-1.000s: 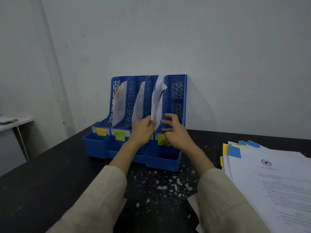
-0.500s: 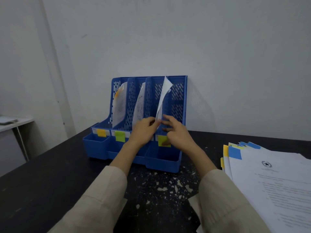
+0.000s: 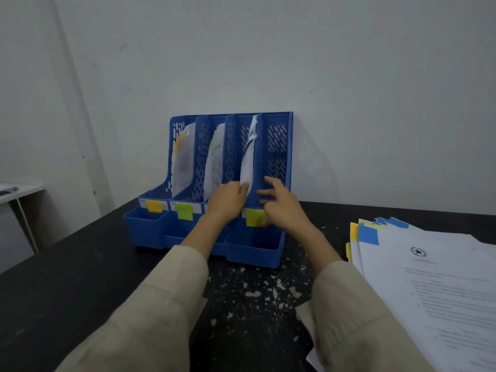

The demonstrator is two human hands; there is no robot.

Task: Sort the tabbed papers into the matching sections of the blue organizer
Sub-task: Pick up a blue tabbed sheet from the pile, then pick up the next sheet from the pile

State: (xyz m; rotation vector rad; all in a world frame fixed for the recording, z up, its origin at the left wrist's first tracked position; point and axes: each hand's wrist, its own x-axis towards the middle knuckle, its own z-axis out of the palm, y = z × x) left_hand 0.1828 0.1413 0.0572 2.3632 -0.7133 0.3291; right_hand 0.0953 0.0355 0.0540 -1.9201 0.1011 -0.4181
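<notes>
One blue organizer stands with four sections, three coloured labels show on its front, one paper pile lies nearby, and two hands work.

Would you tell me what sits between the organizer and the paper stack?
Head view: bare black table separates the organizer from the paper stack.

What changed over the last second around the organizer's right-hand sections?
The white sheet that stuck up bent above the divider has slid down into the third section of the blue organizer. The left hand still grips its lower edge; the right hand has let go, fingers spread against the divider. The papers in the first two sections and the tabbed stack on the right stayed put.
</notes>
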